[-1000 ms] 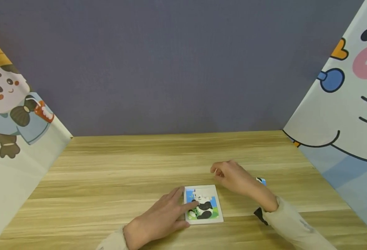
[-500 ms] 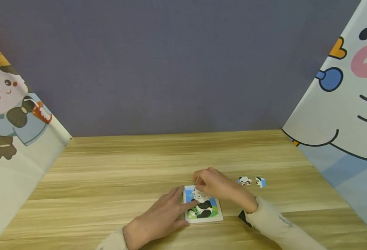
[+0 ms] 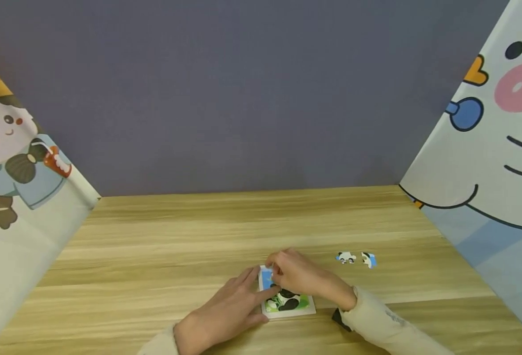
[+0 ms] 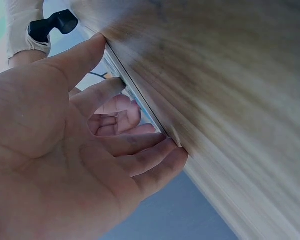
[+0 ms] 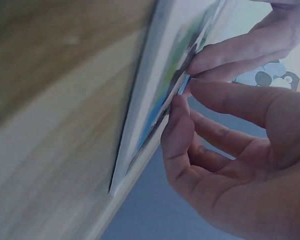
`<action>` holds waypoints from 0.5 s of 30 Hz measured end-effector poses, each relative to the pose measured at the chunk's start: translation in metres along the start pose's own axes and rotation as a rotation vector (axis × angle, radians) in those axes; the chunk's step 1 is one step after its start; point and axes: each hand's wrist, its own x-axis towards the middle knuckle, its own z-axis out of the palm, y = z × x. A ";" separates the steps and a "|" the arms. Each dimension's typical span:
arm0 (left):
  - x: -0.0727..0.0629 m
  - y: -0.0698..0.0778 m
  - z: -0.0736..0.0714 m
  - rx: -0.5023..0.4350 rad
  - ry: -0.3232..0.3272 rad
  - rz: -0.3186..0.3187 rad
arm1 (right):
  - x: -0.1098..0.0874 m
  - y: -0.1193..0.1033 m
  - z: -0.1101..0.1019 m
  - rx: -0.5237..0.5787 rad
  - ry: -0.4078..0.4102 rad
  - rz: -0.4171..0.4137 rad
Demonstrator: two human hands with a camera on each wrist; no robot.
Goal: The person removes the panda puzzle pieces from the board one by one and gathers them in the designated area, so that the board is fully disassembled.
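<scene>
A small panda jigsaw puzzle in a white-edged tray (image 3: pixel 312 311) lies flat on the table. My left hand (image 3: pixel 225 305) rests on its left side with fingers extended, the index finger lying across the picture. In the left wrist view, the thumb and fingertips of the left hand (image 4: pixel 90 150) meet the tray's edge. Over the upper part of the picture, my right hand (image 3: pixel 298 271) pinches a puzzle piece (image 5: pixel 184 84) between thumb and index finger, close against the board. Most of that piece is hidden by the fingers, and the hand covers the panda's head area.
Two loose puzzle pieces, one with a panda's eyes (image 3: pixel 346 257) and one with a blue edge (image 3: pixel 369 260), lie right of the tray. A black device (image 3: pixel 340 319) sits at the right wrist. A grey wall (image 3: pixel 252 98) stands behind the wooden table (image 3: pixel 176 236).
My right hand has moved left and down from beside the tray onto its upper part, carrying the piece. Both loose pieces now show fully. The left hand has stayed in place.
</scene>
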 end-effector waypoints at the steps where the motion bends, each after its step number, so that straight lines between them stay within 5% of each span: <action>1: -0.001 0.000 0.000 -0.001 -0.001 -0.004 | 0.000 -0.001 0.001 -0.001 0.006 -0.004; 15: -0.001 0.001 0.003 -0.011 -0.013 -0.027 | 0.000 0.000 -0.001 -0.093 0.092 -0.027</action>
